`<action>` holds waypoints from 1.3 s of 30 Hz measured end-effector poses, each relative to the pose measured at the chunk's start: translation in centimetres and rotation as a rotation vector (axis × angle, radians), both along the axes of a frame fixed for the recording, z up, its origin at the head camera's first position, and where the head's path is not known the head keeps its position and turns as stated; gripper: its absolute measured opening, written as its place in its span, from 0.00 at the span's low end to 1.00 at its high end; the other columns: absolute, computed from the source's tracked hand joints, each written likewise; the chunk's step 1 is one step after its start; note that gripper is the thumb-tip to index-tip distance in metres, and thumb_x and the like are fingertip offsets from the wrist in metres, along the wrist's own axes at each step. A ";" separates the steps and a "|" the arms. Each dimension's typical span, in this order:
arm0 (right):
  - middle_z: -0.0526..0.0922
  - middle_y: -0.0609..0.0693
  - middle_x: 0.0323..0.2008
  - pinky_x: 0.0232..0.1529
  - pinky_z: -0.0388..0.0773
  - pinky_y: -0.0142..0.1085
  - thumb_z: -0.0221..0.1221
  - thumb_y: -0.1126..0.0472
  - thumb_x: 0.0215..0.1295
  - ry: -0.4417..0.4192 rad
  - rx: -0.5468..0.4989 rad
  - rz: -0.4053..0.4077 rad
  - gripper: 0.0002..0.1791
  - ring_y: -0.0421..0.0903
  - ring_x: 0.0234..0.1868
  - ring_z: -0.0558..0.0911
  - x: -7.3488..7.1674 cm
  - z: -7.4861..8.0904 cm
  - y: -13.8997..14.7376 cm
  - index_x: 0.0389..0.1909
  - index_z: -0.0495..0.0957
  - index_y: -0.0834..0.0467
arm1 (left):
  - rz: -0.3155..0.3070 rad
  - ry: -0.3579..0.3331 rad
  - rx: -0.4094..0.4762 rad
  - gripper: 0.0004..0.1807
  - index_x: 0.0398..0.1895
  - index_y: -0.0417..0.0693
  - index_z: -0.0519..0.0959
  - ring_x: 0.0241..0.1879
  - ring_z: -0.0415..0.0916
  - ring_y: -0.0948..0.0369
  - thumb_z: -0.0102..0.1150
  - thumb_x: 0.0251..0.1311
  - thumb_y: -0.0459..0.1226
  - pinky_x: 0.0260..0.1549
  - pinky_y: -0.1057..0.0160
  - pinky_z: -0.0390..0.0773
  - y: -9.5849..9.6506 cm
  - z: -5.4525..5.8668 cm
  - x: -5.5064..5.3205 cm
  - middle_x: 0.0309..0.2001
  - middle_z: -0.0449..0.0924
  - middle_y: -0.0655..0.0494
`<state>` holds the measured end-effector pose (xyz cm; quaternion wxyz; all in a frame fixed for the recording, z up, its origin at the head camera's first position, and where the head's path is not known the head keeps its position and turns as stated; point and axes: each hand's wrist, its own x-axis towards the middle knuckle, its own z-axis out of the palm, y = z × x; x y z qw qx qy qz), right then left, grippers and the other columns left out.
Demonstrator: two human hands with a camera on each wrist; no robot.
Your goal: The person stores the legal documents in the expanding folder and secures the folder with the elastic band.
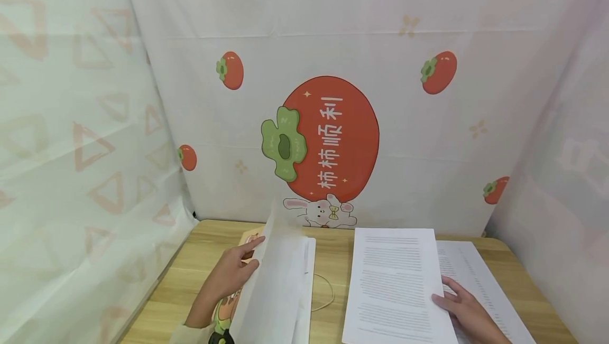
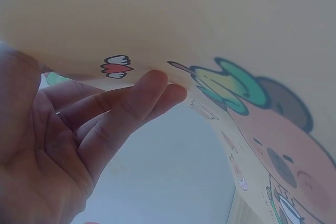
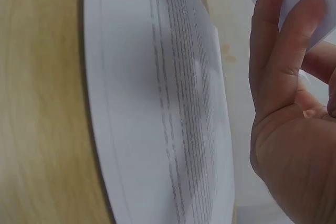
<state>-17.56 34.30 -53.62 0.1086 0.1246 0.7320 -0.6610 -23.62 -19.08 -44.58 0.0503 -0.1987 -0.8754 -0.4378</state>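
My left hand (image 1: 230, 272) pinches the left edge of a raised white folder cover (image 1: 273, 286). Cartoon animals show on the cover's outer face (image 2: 278, 150) in the left wrist view, with my thumb and fingertips at its edge. Under the cover, white pages (image 1: 308, 280) peek out on the right. To the right, my right hand (image 1: 468, 309) holds printed papers (image 1: 395, 280) by their right edge, thumb on top and fingers beneath. These papers overlap a second printed stack (image 1: 468, 265) lying on the table; its lines of text fill the right wrist view.
A thin cord loop (image 1: 333, 292) curves out from the folder's right side onto the wooden table (image 1: 183, 275). Behind the table hangs a white curtain (image 1: 395, 185) with printed persimmons and a rabbit. More pale curtains close off both sides.
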 end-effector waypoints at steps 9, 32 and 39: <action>0.83 0.58 0.53 0.46 0.83 0.48 0.61 0.58 0.74 0.017 -0.098 0.058 0.47 0.56 0.48 0.86 -0.1 0.0 -1.9 0.80 0.41 0.67 | -0.009 -0.004 -0.003 0.28 0.71 0.43 0.74 0.60 0.76 0.37 0.53 0.67 0.26 0.14 0.65 0.69 0.2 0.0 0.1 0.67 0.70 0.31; 0.85 0.59 0.50 0.40 0.84 0.48 0.64 0.63 0.70 0.020 -0.115 -0.138 0.40 0.56 0.44 0.86 -0.8 0.0 -9.2 0.77 0.56 0.62 | 0.006 -0.011 -0.019 0.29 0.71 0.42 0.74 0.60 0.76 0.38 0.53 0.67 0.26 0.19 0.64 0.73 0.3 0.2 0.1 0.67 0.70 0.32; 0.84 0.59 0.51 0.41 0.83 0.48 0.63 0.63 0.70 0.029 -0.134 -0.114 0.41 0.55 0.44 0.86 -1.1 -0.3 -10.2 0.78 0.54 0.64 | 0.008 -0.019 -0.012 0.28 0.71 0.42 0.75 0.60 0.76 0.38 0.53 0.66 0.26 0.19 0.64 0.73 0.4 0.3 0.2 0.67 0.70 0.32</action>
